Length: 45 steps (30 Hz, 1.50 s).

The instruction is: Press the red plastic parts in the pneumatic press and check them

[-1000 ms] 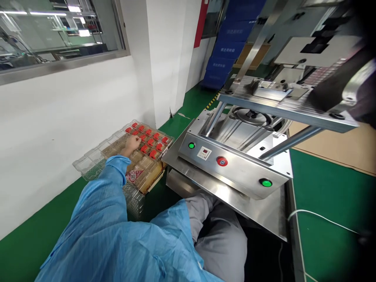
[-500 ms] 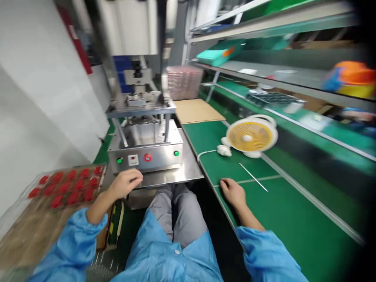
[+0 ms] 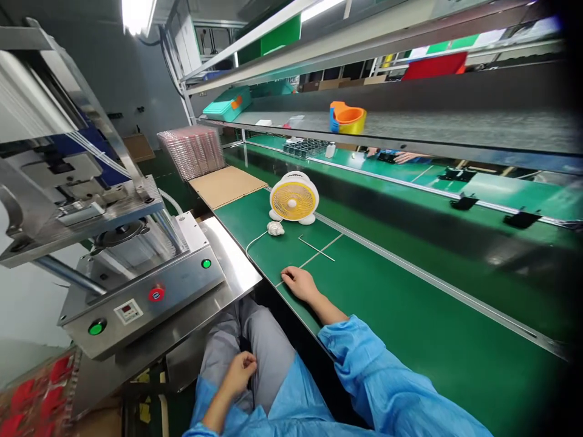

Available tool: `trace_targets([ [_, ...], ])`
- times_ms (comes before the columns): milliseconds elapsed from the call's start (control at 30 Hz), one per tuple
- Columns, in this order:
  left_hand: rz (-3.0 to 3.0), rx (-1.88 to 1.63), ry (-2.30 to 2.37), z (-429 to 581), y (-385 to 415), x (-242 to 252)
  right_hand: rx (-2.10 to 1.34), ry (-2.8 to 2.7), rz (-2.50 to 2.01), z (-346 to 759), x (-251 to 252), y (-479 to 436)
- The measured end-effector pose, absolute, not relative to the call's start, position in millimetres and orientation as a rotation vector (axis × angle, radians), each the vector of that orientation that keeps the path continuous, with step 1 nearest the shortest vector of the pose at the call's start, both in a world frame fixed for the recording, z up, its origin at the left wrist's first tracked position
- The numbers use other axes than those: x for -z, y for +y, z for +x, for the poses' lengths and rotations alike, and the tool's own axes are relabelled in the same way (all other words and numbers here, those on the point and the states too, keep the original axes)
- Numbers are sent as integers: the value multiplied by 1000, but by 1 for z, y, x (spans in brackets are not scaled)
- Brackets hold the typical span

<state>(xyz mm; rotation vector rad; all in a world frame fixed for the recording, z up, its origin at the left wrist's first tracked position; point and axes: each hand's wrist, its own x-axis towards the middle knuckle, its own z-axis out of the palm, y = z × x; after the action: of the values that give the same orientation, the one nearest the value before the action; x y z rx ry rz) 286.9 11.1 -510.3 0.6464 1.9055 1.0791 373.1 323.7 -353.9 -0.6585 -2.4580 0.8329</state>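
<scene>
My left hand (image 3: 239,373) hovers above my grey-trousered lap, its fingers loosely curled in; I see nothing in it. At the near edge of the green worktop (image 3: 392,315) rests my right hand (image 3: 298,283), fingers folded down, nothing visible in them. A thin L-shaped metal rod, like a hex key (image 3: 316,248), lies just beyond the right hand, not touching it. Behind that stands a small white and yellow fan (image 3: 294,199), with its bundled white cord (image 3: 274,228) beside it.
To the left, a metal press (image 3: 150,267) has green buttons and a red one. Red parts (image 3: 48,388) lie in a clear tray at lower left. Cardboard (image 3: 228,185) and stacked clear trays (image 3: 191,152) stand farther back. A shelf (image 3: 432,130) overhangs; another person's hand (image 3: 407,156) shows beyond.
The view has swung right and sharpened. My left hand has moved from in front of the press to over my lap. My right hand still rests at the worktop edge.
</scene>
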Motion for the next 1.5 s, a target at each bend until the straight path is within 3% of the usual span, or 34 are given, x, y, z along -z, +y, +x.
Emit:
trace_targets([
  [133, 567, -1021, 2040, 299, 9, 543, -821, -2462, -672, 373, 353, 323],
  [567, 742, -1000, 2043, 290, 6, 565, -773, -2474, -725, 371, 351, 323],
  [1500, 745, -1003, 1991, 288, 5, 579, -787, -2475, -750, 372, 352, 324],
])
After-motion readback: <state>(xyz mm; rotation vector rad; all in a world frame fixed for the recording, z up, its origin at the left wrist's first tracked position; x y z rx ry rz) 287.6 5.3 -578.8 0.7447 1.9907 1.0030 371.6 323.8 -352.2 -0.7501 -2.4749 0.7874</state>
